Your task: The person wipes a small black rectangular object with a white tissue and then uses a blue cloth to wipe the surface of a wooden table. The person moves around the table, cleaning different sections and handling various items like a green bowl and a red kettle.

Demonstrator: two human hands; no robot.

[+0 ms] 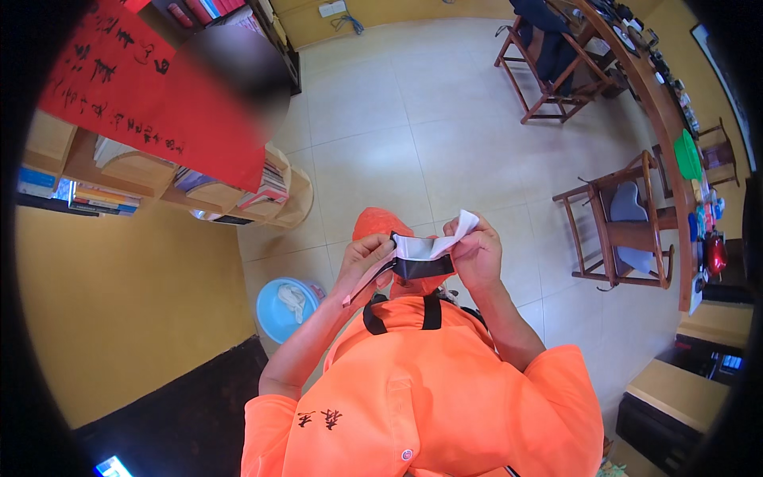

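Observation:
My left hand (367,261) pinches the left edge of a small black wallet-like case (423,268) in front of my chest. The case is spread apart and its pale grey-white inside (417,248) faces up. A thin pinkish strip (367,284) slants down from my left fingers. My right hand (478,253) is closed on a white sheet (465,226), paper or tissue, at the right end of the case. The sheet runs from the case up past my fingertips. Behind the case shows something orange-red (380,225), cloth or a bag.
A light-blue basin (274,318) holding a white cloth (292,300) stands on the tiled floor at left. Wooden shelves (147,171) with books and a hanging red banner (151,95) are beyond. Wooden chairs (616,230) flank a long cluttered table (664,103) at right; a seated person's legs (552,48) show.

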